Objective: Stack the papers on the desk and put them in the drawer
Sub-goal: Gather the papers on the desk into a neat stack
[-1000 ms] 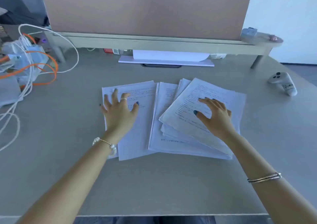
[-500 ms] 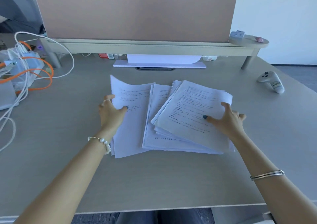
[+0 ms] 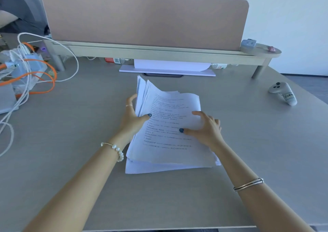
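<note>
White printed papers (image 3: 170, 125) lie bunched into one rough pile at the middle of the grey desk (image 3: 248, 151). My left hand (image 3: 132, 118) grips the pile's left edge, thumb on top, and lifts that side so the sheets fan upward. My right hand (image 3: 206, 129) holds the right edge, thumb pressed on the top sheet. The corners of the sheets are uneven at the front. No drawer is in view.
A white controller (image 3: 283, 93) lies at the right. White and orange cables (image 3: 33, 75) with adapters crowd the left. A raised shelf (image 3: 159, 53) with a beige divider panel runs along the back; a white sheet and tray (image 3: 167, 70) sit beneath it.
The papers were spread in overlapping groups; both hands have pushed them inward into one pile, and the left edge now lifts off the desk.
</note>
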The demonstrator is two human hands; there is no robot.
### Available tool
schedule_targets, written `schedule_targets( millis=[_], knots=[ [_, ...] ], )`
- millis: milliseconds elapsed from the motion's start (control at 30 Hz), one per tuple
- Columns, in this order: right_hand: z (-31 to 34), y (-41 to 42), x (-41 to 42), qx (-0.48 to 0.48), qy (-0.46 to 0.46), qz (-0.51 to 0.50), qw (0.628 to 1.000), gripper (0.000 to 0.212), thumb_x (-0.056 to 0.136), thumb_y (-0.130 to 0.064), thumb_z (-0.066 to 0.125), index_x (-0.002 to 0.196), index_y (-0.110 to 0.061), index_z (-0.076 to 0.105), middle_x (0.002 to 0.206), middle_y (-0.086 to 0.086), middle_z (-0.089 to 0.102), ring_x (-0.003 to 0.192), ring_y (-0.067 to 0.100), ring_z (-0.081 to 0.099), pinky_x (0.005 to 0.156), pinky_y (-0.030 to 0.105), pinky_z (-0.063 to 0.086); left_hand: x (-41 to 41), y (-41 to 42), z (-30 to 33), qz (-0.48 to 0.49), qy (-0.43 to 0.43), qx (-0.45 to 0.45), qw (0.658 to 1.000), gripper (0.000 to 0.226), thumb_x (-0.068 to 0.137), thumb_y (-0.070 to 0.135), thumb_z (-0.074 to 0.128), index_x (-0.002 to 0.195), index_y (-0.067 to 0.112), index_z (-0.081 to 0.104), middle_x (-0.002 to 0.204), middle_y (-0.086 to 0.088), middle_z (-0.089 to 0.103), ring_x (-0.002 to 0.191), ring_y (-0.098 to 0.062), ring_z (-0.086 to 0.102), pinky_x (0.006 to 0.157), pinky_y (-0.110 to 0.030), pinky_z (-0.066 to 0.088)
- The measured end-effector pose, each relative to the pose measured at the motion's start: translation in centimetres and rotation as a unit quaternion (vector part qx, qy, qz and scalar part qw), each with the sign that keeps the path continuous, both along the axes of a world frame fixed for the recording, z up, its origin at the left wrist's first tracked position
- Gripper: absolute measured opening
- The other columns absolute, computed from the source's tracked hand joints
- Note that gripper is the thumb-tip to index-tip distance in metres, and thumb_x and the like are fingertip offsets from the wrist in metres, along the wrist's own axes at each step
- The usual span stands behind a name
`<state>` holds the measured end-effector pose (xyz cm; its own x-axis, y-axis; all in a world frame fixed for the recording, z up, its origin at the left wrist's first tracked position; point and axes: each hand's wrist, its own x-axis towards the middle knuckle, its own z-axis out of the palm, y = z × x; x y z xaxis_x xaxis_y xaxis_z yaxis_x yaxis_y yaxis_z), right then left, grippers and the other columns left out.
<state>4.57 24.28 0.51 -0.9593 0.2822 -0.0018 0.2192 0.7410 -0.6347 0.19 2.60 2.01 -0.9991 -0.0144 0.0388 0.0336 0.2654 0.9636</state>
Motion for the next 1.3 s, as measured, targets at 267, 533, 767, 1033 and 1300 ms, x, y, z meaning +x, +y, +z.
schedule_targets(
  millis=[267, 533, 767, 1033, 1300],
  knots=[
    [-0.2, -1.0, -0.5, -0.079, 0.03, 0.024, 0.996, 0.073, 0.064, -0.044, 0.078, 0.13, -0.039, 0.046, 0.124, -0.004, 0.044, 0.117, 0.021, 0.028, 0.091, 0.029, 0.031, -0.9, -1.5, -0.2, -0.03, -0.125, 0.05, 0.99, 0.045, 0.079, 0.019, 0.071, 0.116, 0.012, 0.046, 0.123, -0.007, 0.057, 0.108, -0.02, 0.053, 0.084, -0.03, 0.044],
    [0.0, 0.0, -0.8, -0.201, 0.07, -0.002, 0.977, 0.101, 0.063, -0.035, 0.082, 0.145, -0.036, 0.022, 0.123, -0.002, 0.049, 0.113, 0.02, 0.051, 0.094, 0.04, 0.046, -0.2, -1.0, 1.2, -0.033, -0.051, 0.107, 0.992, 0.045, 0.086, -0.001, 0.057, 0.128, 0.005, 0.041, 0.102, 0.001, 0.056, 0.097, -0.014, 0.051, 0.058, -0.006, 0.043],
    [3.3, 1.8, -0.1, -0.453, 0.003, 0.034, 0.891, 0.041, 0.082, -0.024, 0.069, 0.119, -0.007, 0.063, 0.119, 0.014, 0.069, 0.098, 0.028, 0.07, 0.087, 0.045, 0.055, 0.6, -1.2, 3.9, -0.062, -0.003, 0.185, 0.981, 0.029, 0.083, 0.009, 0.064, 0.107, 0.018, 0.051, 0.088, 0.014, 0.063, 0.076, 0.006, 0.066, 0.078, -0.015, 0.052],
    [9.3, -0.4, -0.3, -0.373, 0.272, 0.082, 0.883, 0.04, 0.087, -0.022, 0.063, 0.124, -0.01, 0.057, 0.123, 0.006, 0.066, 0.111, 0.021, 0.064, 0.092, 0.04, 0.053, 0.4, -0.5, 10.8, -0.079, 0.178, 0.217, 0.957, 0.029, 0.08, 0.005, 0.067, 0.103, 0.021, 0.061, 0.091, 0.014, 0.072, 0.089, -0.002, 0.069, 0.076, -0.02, 0.054],
    [7.9, -0.3, 0.5, -0.32, 0.229, 0.081, 0.916, 0.037, 0.081, -0.019, 0.071, 0.116, -0.013, 0.061, 0.11, -0.001, 0.071, 0.099, 0.014, 0.068, 0.083, 0.034, 0.056, 0.7, -0.9, 7.6, -0.09, 0.115, 0.156, 0.977, 0.034, 0.07, 0.027, 0.078, 0.102, 0.031, 0.066, 0.096, 0.02, 0.072, 0.091, 0.006, 0.067, 0.079, -0.017, 0.054]
  ],
)
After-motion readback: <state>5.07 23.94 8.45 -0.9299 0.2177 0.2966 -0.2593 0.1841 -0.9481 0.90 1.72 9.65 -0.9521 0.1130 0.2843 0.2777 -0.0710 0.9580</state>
